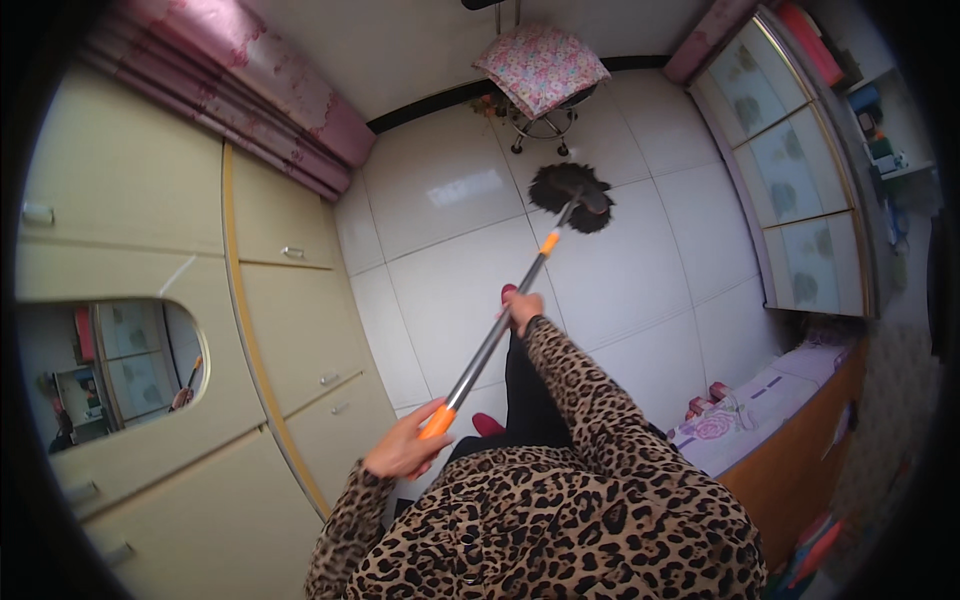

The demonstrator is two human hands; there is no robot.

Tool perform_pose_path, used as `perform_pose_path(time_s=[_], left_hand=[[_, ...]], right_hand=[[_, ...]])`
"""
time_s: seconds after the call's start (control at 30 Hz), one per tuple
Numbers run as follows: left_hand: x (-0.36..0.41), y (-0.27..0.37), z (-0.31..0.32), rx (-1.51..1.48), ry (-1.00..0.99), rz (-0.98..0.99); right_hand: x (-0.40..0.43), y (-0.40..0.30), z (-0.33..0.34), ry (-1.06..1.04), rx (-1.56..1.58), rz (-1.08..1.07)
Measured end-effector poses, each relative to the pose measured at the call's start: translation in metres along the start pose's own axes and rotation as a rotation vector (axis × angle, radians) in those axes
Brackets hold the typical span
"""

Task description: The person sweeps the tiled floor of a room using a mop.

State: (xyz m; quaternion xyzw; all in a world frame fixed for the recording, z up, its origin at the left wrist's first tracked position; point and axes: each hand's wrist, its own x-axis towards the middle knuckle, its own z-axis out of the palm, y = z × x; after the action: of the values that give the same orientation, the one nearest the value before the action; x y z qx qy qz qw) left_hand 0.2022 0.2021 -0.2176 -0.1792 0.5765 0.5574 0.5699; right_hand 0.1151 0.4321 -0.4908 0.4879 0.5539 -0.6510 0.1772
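A flat dust mop's dark, shaggy head rests on the pale tiled floor, a little in front of a wheeled stool. Its grey metal pole slants back towards my body. My left hand is closed around the orange grip at the near end. Farther up, my right hand wraps the middle of the pole. An orange collar shows between that hand and the mop head.
The stool has chrome legs on casters and a floral cushion. Cream cabinets line the left, below a pink curtain. A panelled cabinet and a bed-like surface with floral cloth stand right. My red shoes are on the floor.
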Motion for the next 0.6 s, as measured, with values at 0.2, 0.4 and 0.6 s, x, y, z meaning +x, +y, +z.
perform_pose_path(time_s=[0.2, 0.4, 0.6], left_hand=[[0.1, 0.031, 0.011, 0.019, -0.062, 0.078], [0.096, 0.051, 0.024, 0.12, -0.04, 0.121], [0.031, 0.003, 0.003, 0.066, 0.014, 0.132]], right_hand=[[-0.016, -0.046, -0.035, 0.125, -0.085, 0.02], [-0.016, -0.062, -0.066, 0.09, -0.108, 0.068], [-0.015, -0.027, -0.064, -0.012, -0.263, 0.145]])
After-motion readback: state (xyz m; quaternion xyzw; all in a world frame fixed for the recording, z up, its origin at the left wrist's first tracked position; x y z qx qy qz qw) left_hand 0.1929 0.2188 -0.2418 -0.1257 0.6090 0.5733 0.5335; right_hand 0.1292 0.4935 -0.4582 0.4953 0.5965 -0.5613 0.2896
